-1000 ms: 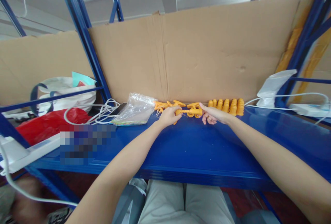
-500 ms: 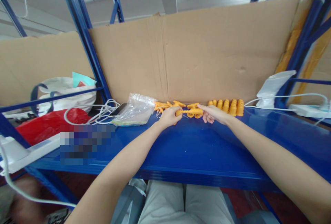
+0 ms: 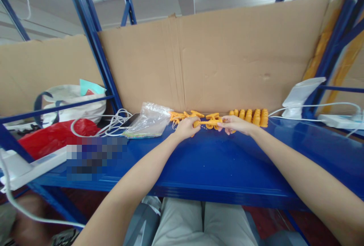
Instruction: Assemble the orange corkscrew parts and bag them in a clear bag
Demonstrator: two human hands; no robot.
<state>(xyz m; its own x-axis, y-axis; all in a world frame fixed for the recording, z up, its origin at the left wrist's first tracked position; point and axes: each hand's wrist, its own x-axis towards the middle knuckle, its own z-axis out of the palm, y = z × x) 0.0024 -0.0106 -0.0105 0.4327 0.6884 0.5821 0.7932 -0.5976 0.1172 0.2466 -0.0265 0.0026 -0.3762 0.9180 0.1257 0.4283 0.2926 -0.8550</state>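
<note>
An orange plastic piece (image 3: 208,123), with a narrow ribbed middle, is held level between my hands just above the blue shelf top. My left hand (image 3: 185,128) is closed on its left end. At the other end, the thumb and fingertips of my right hand (image 3: 237,124) pinch the piece. Behind it lie more orange plastic parts (image 3: 212,116), partly hidden. Beyond my left hand is a jumble of orange parts (image 3: 176,116) with small metal chains. Several orange bottle-like figures (image 3: 256,117) stand in rows to the right of my right hand.
A clear plastic bag (image 3: 152,121) lies left of the orange parts, near white cables (image 3: 115,123). A cardboard panel (image 3: 227,60) backs the blue shelf (image 3: 210,162). Far left are a red bag (image 3: 61,136) and a white power strip (image 3: 42,166). A white pouch (image 3: 301,94) leans at right.
My right hand has shifted slightly, its fingers now gathered in a pinch at the piece's right end. My left hand has kept its hold and place.
</note>
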